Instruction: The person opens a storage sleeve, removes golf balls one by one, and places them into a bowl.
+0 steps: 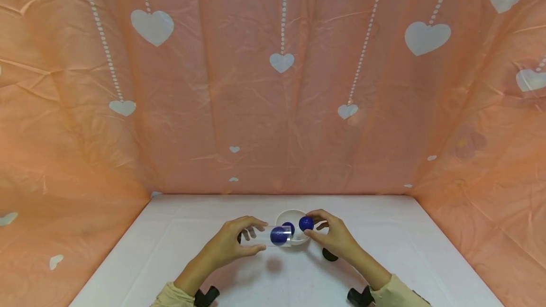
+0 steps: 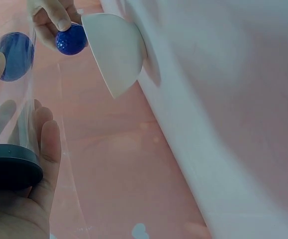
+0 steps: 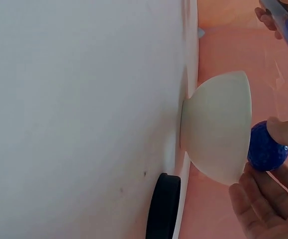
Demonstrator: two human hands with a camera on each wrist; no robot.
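My left hand point(image 1: 228, 243) grips a clear cylindrical tube point(image 2: 19, 119) tilted nearly level, its black base cap point(image 2: 12, 167) near the palm. Inside the tube, towards its mouth, sits a dark blue ball point(image 1: 279, 236). Between thumb and fingers my right hand point(image 1: 337, 237) pinches another blue dimpled ball point(image 3: 268, 147), just over the right rim of a white bowl point(image 3: 218, 127). A further blue ball point(image 1: 291, 226) shows in the bowl, partly hidden behind the tube's mouth.
A round black lid point(image 3: 164, 206) lies on the white table point(image 1: 141, 259), near the bowl and below the right hand. Orange sheeting point(image 1: 251, 122) with pale hearts stands behind the table and along both sides.
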